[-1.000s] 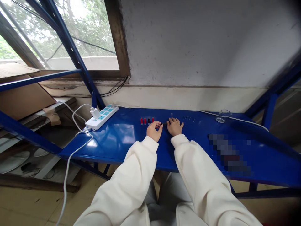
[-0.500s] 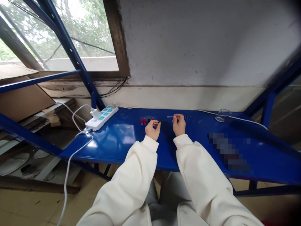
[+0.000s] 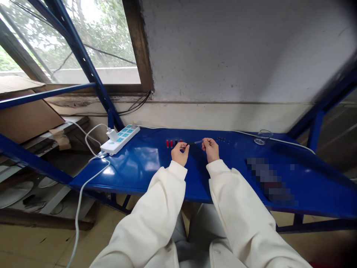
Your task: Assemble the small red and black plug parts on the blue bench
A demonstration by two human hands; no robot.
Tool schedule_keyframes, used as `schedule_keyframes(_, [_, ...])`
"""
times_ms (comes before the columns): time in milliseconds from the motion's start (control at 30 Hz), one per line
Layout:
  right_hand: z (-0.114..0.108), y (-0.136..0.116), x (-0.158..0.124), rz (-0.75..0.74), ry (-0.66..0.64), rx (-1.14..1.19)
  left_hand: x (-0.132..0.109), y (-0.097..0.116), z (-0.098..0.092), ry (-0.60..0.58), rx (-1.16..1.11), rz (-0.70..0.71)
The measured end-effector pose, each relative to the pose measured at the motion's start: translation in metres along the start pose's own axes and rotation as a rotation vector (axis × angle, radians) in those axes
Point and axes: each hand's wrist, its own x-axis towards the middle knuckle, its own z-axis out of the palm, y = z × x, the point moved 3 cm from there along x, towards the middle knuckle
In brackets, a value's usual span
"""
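Over the blue tabletop (image 3: 150, 178), my left hand (image 3: 180, 154) is closed in a pinch on a small dark piece (image 3: 190, 143); its exact kind is too small to make out. My right hand (image 3: 211, 150) pinches a thin, clear rod-like piece (image 3: 198, 142) that points left. The rod's left end meets or overlaps the dark piece; whether it is inside it I cannot tell. Just beyond my left hand stand red cylinders (image 3: 167, 143) and a black cylinder (image 3: 176, 142), partly covered by the fingers. Several tiny dark parts (image 3: 223, 139) lie right of my right hand.
A white power strip (image 3: 120, 139) with a plugged-in adapter and cable lies at the left. Toward the back right is a clear glass (image 3: 262, 137), near a white cable (image 3: 292, 143). A pixelated dark object (image 3: 270, 180) lies at the right. Wall behind, blue frame posts on both sides.
My right hand has moved slightly left and down, bringing the clear rod to the dark piece. A gap between the two pieces has closed. My left hand has stayed nearly still.
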Motion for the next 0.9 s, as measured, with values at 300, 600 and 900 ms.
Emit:
schedule_keyframes(300, [0.001, 0.004, 0.000, 0.141, -0.014, 0.232, -0.009, -0.001, 0.014, -0.304, -0.090, 0.038])
schedule_keyframes(600, [0.002, 0.009, -0.001, 0.229, -0.023, 0.309, -0.017, -0.001, 0.022, -0.550, -0.028, 0.096])
schedule_keyframes(900, [0.009, 0.009, -0.005, 0.369, -0.116, 0.403, -0.009, 0.003, 0.023, -0.378, -0.002, 0.160])
